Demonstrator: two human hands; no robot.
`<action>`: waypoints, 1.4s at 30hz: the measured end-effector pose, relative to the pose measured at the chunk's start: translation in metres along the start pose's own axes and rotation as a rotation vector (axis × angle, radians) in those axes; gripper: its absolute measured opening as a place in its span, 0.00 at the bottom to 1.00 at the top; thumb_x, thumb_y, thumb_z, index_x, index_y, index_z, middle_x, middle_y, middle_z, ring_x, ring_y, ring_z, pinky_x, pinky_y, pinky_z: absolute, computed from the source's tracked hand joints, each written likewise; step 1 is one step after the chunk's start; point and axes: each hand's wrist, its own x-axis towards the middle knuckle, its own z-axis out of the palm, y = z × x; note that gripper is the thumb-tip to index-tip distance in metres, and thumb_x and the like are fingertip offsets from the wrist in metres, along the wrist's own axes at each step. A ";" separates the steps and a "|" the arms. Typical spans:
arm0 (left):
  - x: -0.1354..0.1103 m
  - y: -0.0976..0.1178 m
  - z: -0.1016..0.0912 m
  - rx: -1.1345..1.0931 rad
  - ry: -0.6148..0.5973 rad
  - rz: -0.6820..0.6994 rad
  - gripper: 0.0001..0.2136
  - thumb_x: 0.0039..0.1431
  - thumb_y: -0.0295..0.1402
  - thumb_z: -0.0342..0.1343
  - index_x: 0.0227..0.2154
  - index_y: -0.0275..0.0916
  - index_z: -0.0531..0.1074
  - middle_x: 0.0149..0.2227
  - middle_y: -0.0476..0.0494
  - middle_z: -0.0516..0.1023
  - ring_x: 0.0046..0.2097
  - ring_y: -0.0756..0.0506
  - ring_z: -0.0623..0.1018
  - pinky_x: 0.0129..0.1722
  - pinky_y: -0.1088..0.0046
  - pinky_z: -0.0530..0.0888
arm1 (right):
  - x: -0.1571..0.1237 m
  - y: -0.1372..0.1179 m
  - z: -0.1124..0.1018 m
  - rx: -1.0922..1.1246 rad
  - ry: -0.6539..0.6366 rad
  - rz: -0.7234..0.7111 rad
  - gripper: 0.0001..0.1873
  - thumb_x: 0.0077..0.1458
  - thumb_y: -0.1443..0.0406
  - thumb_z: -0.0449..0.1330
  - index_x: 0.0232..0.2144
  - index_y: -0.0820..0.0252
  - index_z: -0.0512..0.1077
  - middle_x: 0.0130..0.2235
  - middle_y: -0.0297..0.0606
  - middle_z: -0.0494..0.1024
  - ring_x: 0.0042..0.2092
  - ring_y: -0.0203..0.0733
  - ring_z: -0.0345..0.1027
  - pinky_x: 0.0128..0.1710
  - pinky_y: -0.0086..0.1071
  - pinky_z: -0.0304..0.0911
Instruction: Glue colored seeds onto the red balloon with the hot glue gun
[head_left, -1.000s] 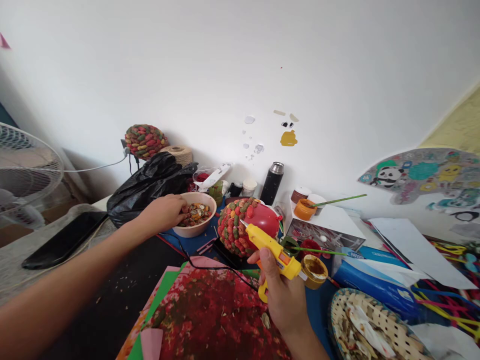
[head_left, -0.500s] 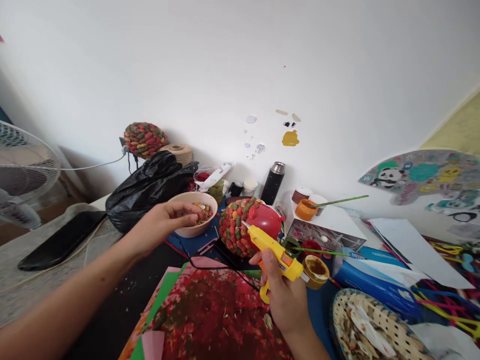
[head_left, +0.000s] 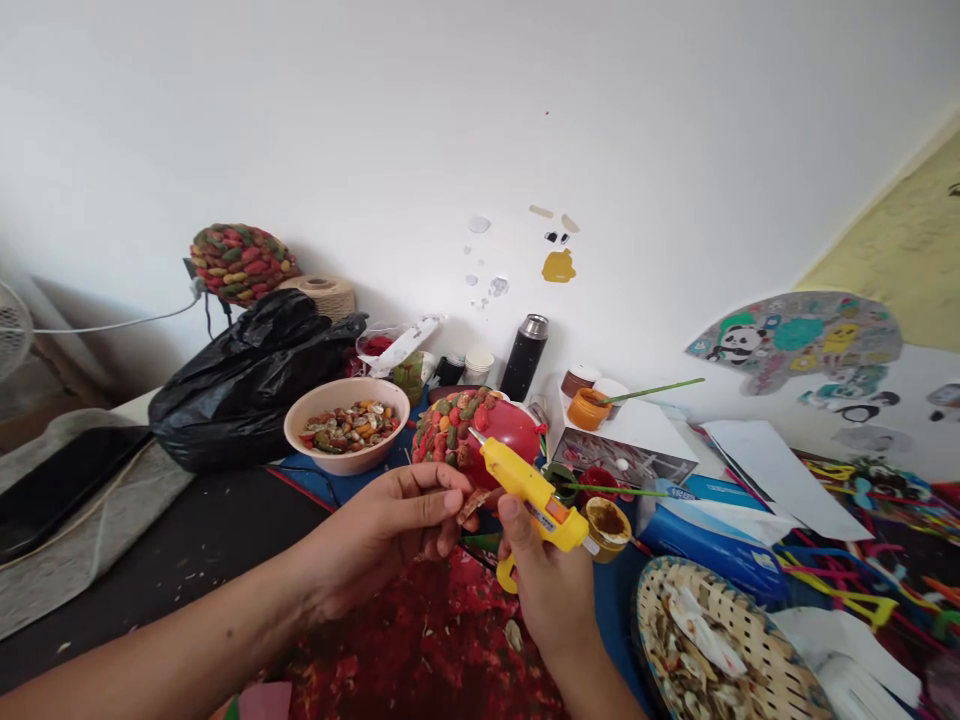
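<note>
My left hand (head_left: 409, 515) pinches a small reddish-brown shell piece (head_left: 472, 505) between thumb and fingers. My right hand (head_left: 551, 575) is wrapped round a yellow hot glue gun (head_left: 529, 485), its nozzle pointing up and left, above and right of the shell piece. Just behind both hands lies a red balloon (head_left: 517, 428), its left part covered in red, green and orange shell pieces; the glue gun and fingers hide some of it. Left of the balloon, a pale pink bowl (head_left: 296, 430) holds many loose shell pieces. Under the hands lies a red-stained sheet (head_left: 420, 650).
A black plastic bag (head_left: 225, 400), a shell-covered ball (head_left: 244, 262) and a twine spool (head_left: 326, 297) stand back left. Behind are a black flask (head_left: 525, 358) and an orange paint jar (head_left: 587, 410). At right lie a woven basket (head_left: 780, 650) and a blue packet (head_left: 705, 540).
My left hand has moved from the bowl, right and toward me, and now has a shell piece between its fingers beside the glue gun. The view has shifted slightly right.
</note>
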 end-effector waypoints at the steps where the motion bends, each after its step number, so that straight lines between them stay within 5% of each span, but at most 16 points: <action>1: 0.001 -0.002 0.000 -0.003 -0.004 -0.013 0.19 0.45 0.39 0.85 0.33 0.36 0.83 0.32 0.44 0.84 0.26 0.53 0.74 0.28 0.79 0.69 | 0.000 0.000 0.001 0.001 0.006 0.000 0.33 0.62 0.34 0.66 0.32 0.57 0.84 0.19 0.31 0.69 0.20 0.39 0.58 0.17 0.31 0.55; 9: 0.006 -0.012 0.000 -0.021 -0.010 -0.081 0.20 0.45 0.40 0.85 0.33 0.35 0.84 0.31 0.44 0.83 0.26 0.54 0.74 0.27 0.80 0.68 | 0.001 0.001 0.000 -0.025 0.005 0.003 0.30 0.62 0.38 0.69 0.25 0.56 0.78 0.21 0.33 0.73 0.22 0.40 0.64 0.19 0.31 0.60; 21: 0.008 -0.016 -0.018 0.077 -0.058 -0.072 0.22 0.45 0.42 0.85 0.34 0.37 0.81 0.32 0.43 0.83 0.27 0.52 0.73 0.27 0.78 0.65 | 0.004 -0.013 0.000 -0.051 -0.132 -0.146 0.20 0.70 0.51 0.66 0.31 0.56 0.83 0.29 0.37 0.82 0.30 0.43 0.76 0.33 0.32 0.72; 29: -0.001 -0.021 -0.028 0.408 -0.129 0.096 0.17 0.53 0.46 0.80 0.35 0.40 0.82 0.31 0.48 0.79 0.32 0.50 0.73 0.33 0.76 0.69 | 0.002 -0.006 -0.005 0.317 -0.103 0.132 0.33 0.66 0.37 0.65 0.35 0.60 0.87 0.23 0.32 0.72 0.22 0.35 0.65 0.21 0.25 0.59; 33: -0.008 -0.024 -0.024 0.554 -0.097 0.128 0.16 0.57 0.44 0.78 0.42 0.45 0.83 0.37 0.46 0.82 0.37 0.46 0.78 0.37 0.74 0.73 | 0.014 -0.010 -0.011 0.384 -0.109 0.116 0.33 0.64 0.36 0.66 0.35 0.59 0.88 0.22 0.31 0.72 0.21 0.33 0.64 0.23 0.25 0.61; 42: -0.017 -0.032 -0.023 0.818 -0.166 0.266 0.30 0.67 0.43 0.70 0.71 0.58 0.72 0.42 0.45 0.85 0.41 0.42 0.84 0.44 0.70 0.82 | 0.012 -0.020 -0.011 0.471 -0.239 0.107 0.39 0.63 0.31 0.63 0.36 0.60 0.88 0.24 0.34 0.76 0.22 0.32 0.67 0.24 0.24 0.61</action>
